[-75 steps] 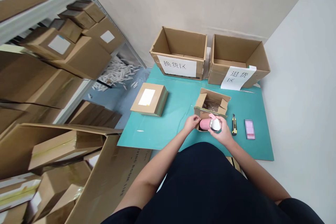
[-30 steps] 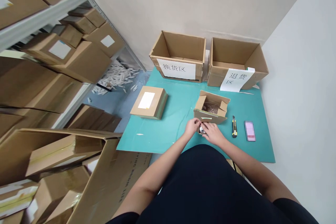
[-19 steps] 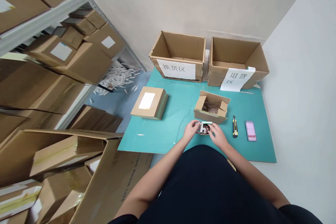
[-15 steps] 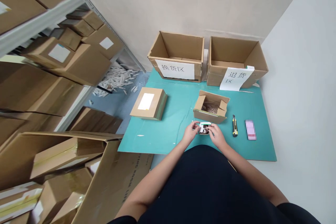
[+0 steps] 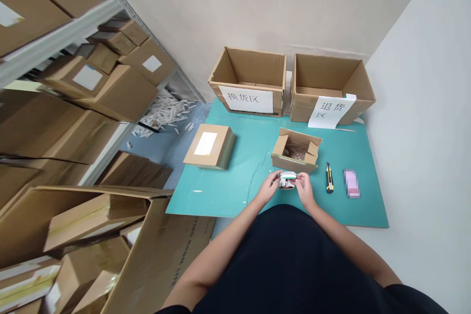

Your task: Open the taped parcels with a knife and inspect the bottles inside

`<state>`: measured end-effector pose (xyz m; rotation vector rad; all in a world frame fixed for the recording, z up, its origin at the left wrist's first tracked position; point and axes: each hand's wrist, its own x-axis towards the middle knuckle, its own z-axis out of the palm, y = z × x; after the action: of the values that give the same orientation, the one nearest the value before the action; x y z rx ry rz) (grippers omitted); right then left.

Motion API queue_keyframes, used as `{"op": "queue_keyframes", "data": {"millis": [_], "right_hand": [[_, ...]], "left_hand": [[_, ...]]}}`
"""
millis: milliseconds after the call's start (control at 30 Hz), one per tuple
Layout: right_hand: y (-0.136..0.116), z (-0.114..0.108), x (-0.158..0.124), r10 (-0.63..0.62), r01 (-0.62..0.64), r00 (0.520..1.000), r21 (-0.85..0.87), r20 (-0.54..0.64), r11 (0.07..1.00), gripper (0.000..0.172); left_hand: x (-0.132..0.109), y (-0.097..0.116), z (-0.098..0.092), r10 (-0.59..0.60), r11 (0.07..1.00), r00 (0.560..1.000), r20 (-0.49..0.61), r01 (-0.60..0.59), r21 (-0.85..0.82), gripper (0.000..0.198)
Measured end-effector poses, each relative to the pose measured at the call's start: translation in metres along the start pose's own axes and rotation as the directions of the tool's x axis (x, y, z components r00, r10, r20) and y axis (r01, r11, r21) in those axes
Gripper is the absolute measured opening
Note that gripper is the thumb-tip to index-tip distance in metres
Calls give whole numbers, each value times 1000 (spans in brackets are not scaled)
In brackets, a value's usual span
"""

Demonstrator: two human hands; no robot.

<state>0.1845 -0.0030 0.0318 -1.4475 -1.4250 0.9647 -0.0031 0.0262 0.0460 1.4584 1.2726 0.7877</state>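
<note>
Though apart, both hands [image 5: 269,187] level

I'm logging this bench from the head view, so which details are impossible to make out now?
All in the head view:
- Inside of the small box: mostly covered by its flaps; its sides are partly hidden by the fingers of the left hand and right hand.
- Label on the closed carton: any print is too small.
- Pink item: pixelated.
- Large carton: cut off by the left and bottom edges.
</note>
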Motion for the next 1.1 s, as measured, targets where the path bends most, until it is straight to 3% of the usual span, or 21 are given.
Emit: {"op": "queue_keyframes", "data": {"millis": [133,400,767,900,1100], "right_hand": [[-4,-6,5,13,-15,999,50,38,999,34],[-7,-21,-2,-131,189,973,-340,188,921,23],[0,-22,-8,-198,345,926,-506,322,791,23],[5,-22,-11,-205,337,935,-540,290,772,22],[15,-17,-12,-262,327,943,-425,206,844,18]], "left_hand": [[-3,9,-3,18,996,999,39,-21,86,41],[-10,-1,-3,135,977,987,87,-147,154,34],[-20,-20,3,271,921,962,29,-268,282,22],[-22,-26,3,281,900,958,61,-285,329,23],[-18,-28,-1,338,866,933,121,-359,348,19]]}}
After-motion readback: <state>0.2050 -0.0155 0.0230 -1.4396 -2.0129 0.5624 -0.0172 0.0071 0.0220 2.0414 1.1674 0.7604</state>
